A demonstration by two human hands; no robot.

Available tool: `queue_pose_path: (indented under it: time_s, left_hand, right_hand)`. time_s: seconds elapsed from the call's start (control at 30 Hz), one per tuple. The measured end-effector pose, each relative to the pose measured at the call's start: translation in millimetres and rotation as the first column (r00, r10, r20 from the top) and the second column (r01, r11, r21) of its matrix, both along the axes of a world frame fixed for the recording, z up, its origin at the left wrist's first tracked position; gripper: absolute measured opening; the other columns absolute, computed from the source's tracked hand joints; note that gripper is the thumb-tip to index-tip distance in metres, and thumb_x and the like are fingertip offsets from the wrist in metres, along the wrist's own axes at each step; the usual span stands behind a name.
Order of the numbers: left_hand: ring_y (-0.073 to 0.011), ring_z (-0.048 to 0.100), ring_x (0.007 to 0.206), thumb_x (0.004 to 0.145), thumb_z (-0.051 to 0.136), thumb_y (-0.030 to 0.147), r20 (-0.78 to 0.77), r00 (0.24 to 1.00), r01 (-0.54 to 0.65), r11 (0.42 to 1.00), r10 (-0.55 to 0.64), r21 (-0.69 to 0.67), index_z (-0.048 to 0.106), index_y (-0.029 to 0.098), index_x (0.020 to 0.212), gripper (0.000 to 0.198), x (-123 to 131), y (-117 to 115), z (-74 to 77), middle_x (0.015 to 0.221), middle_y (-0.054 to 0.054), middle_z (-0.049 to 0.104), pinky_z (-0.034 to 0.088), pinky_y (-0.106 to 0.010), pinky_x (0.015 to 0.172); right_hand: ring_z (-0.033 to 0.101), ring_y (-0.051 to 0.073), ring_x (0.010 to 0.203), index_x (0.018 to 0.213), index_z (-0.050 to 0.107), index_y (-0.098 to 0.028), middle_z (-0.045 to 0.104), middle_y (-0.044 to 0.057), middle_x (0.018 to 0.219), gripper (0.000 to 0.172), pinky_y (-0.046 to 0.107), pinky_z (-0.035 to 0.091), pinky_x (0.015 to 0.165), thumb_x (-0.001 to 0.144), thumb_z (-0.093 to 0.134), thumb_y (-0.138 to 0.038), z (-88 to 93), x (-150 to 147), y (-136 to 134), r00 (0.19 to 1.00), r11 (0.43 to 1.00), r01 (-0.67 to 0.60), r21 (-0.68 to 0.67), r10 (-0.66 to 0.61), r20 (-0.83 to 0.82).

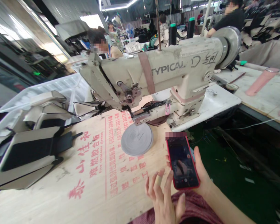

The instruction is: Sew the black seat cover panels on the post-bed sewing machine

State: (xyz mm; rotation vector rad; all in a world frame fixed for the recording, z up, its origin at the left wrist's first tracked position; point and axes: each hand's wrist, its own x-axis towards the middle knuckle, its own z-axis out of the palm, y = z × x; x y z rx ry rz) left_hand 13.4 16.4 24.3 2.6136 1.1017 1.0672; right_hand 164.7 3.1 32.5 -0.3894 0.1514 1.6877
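Observation:
A smartphone [183,163] in a red case is upright in my right hand [204,177], whose thumb lies along its right edge and whose fingertips show at its left edge. A video picture shows on its screen. My left hand [162,196] is just left of the phone, its fingers apart and holding nothing. Beyond the hands stands a TYPICAL sewing machine [163,68]. Below its needle area, a flat grey coil of tape [137,139] lies on the plywood table [91,186].
Beige and black sewn pieces [42,137] are heaped on the left by a white plastic crate [42,90]. Two black thread cones [172,35] stand behind the machine. Further off, people work at other tables. A pink roll [262,81] lies on the right-hand table.

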Motion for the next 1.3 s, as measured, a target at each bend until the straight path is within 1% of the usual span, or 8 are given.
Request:
queue_pose_path:
  time_s: [0.13,0.2,0.37,0.67,0.87,1.07,1.2,1.3]
  left_hand:
    - [-0.0277,0.039,0.113,0.084,0.044,0.038,0.070,0.993,0.094,0.995,-0.095,0.011,0.063,0.023,0.102,0.030,-6,-8,-2.6,0.118,-0.009,0.048,0.026,-0.051,0.100]
    - [-0.0271,0.040,0.112,0.084,0.045,0.040,0.081,0.989,0.120,0.993,-0.120,0.006,0.066,0.027,0.097,0.028,-7,-11,-2.8,0.118,-0.008,0.048,0.026,-0.052,0.100]
    - [-0.0267,0.040,0.110,0.084,0.045,0.040,0.153,0.985,0.084,0.996,-0.080,-0.018,0.067,0.031,0.097,0.027,-3,-15,-1.3,0.118,-0.007,0.048,0.027,-0.055,0.099]
    - [-0.0242,0.044,0.105,0.085,0.039,0.042,0.270,0.962,0.032,0.998,-0.047,0.056,0.069,0.031,0.088,0.031,-1,-15,-5.3,0.113,-0.006,0.053,0.027,-0.050,0.098]
    - [-0.0260,0.042,0.108,0.084,0.043,0.043,0.186,0.981,0.047,0.999,-0.045,-0.007,0.068,0.031,0.094,0.029,-7,-14,-5.4,0.116,-0.007,0.050,0.026,-0.052,0.099]
    - [-0.0302,0.038,0.116,0.083,0.041,0.047,0.136,0.990,-0.038,0.998,0.045,-0.053,0.065,0.023,0.104,0.039,-2,-3,-2.9,0.122,-0.011,0.046,0.023,-0.053,0.101]
    - [-0.0335,0.028,0.123,0.079,0.050,0.043,-0.081,0.995,-0.063,0.995,0.056,-0.082,0.048,0.019,0.127,0.053,-3,8,-0.2,0.134,-0.015,0.034,0.020,-0.056,0.101]
    - [-0.0340,0.026,0.125,0.080,0.051,0.039,-0.079,0.995,-0.059,0.996,0.053,-0.065,0.042,0.016,0.131,0.057,-5,6,-0.1,0.135,-0.017,0.031,0.021,-0.056,0.101]
  right_hand:
    - [0.058,0.026,0.101,0.119,0.055,-0.021,0.058,0.011,0.119,0.070,0.042,0.045,0.084,0.080,0.029,-0.073,2.3,3,1,0.999,0.999,0.033,-0.016,-0.033,-0.020]
    - [0.059,0.026,0.099,0.123,0.052,-0.019,0.058,0.012,0.119,0.072,0.044,0.045,0.083,0.080,0.028,-0.073,2.7,5,0,0.999,0.999,0.031,-0.030,-0.032,-0.027]
    - [0.060,0.026,0.094,0.125,0.047,-0.011,0.059,0.016,0.114,0.082,0.044,0.045,0.082,0.078,0.027,-0.075,5.1,5,0,0.999,0.999,0.006,-0.045,-0.008,-0.032]
    - [0.058,0.028,0.099,0.126,0.048,-0.014,0.058,0.016,0.116,0.078,0.045,0.044,0.083,0.079,0.030,-0.074,6.4,-8,4,1.000,0.998,0.025,-0.060,-0.026,0.000]
    - [0.058,0.028,0.101,0.125,0.050,-0.017,0.057,0.015,0.119,0.070,0.046,0.044,0.084,0.083,0.028,-0.069,2.4,-11,6,0.997,0.999,0.040,-0.027,-0.039,0.066]
    - [0.059,0.028,0.100,0.120,0.054,-0.021,0.059,0.012,0.117,0.068,0.044,0.045,0.085,0.081,0.030,-0.070,5.8,-13,5,0.999,1.000,0.007,-0.029,-0.006,0.038]
    - [0.058,0.028,0.102,0.124,0.051,-0.025,0.060,0.010,0.115,0.061,0.045,0.046,0.080,0.083,0.032,-0.066,9.5,-14,4,0.999,0.999,0.032,-0.034,-0.031,0.044]
    - [0.059,0.028,0.100,0.124,0.051,-0.022,0.060,0.012,0.116,0.063,0.044,0.046,0.080,0.084,0.032,-0.066,9.2,-13,4,0.998,0.999,0.030,-0.038,-0.029,0.050]
